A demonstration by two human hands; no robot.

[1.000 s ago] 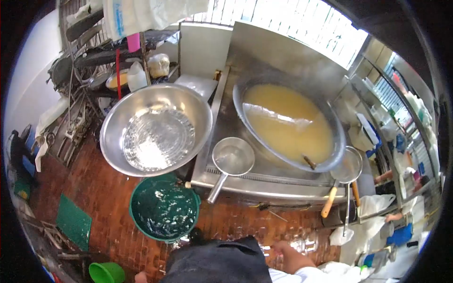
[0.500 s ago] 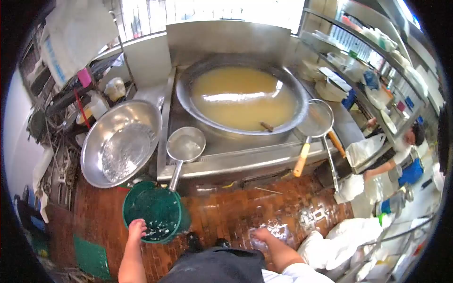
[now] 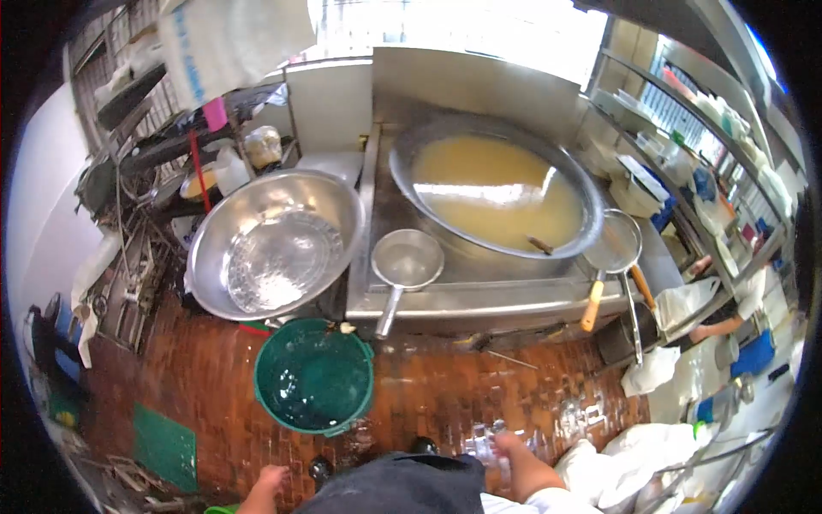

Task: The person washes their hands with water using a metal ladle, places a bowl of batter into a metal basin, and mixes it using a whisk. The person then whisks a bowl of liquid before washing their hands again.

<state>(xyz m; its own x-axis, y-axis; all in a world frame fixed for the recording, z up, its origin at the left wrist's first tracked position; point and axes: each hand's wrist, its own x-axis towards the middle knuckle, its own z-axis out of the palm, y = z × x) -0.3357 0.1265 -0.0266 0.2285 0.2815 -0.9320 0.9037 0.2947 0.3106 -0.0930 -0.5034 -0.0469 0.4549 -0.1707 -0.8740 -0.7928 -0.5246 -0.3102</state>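
**Left hand point(image 3: 274, 478) clear of green tub point(image 3: 314, 377)**

Earlier seen across its rim, the left hand now hangs bottom left, below the green tub, lower left of centre. Right hand point(image 3: 509, 444): bottom centre. Whether either is spread or closed, I cannot tell.

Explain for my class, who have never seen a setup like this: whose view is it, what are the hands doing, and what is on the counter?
There is no robot. A camera on a person's head looks forward and down, so their own left hand and right hand show near the bottom. Nothing can be seen held in either. On the steel counter sits a wide pan of yellowish liquid. A long-handled metal dipper lies in front, to the left, and a round strainer is at the right. Left of the counter is a big metal basin; below it, a green tub stands on the wet floor. Another person's arm shows at far right.
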